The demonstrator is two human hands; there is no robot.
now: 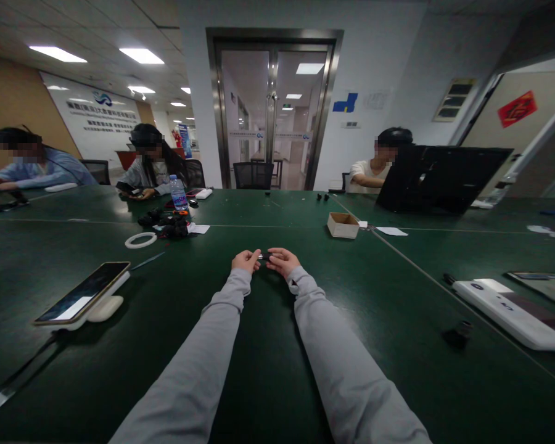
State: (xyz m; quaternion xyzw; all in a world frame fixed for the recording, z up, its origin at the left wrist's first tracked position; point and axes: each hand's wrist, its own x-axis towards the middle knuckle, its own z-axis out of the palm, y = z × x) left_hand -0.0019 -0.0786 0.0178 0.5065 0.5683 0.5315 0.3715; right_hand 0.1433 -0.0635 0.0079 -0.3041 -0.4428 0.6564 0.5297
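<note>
Both my arms, in grey sleeves, reach forward over the green table (263, 345). My left hand (244, 262) is closed in a pinch at the silvery end of a small black piece (265, 256). From the other side, my right hand (283, 263) pinches the dark end of the same piece. It lies level between the fingertips, just above the table. Its exact kind is too small to make out, and the fingers cover part of it.
A phone (86, 293) on a stand is at left, near a white ring (140, 240) and a water bottle (178, 194). An open box (343, 226) and a monitor (437, 179) stand at right, with a white device (511, 313) nearer. Several people sit across the table.
</note>
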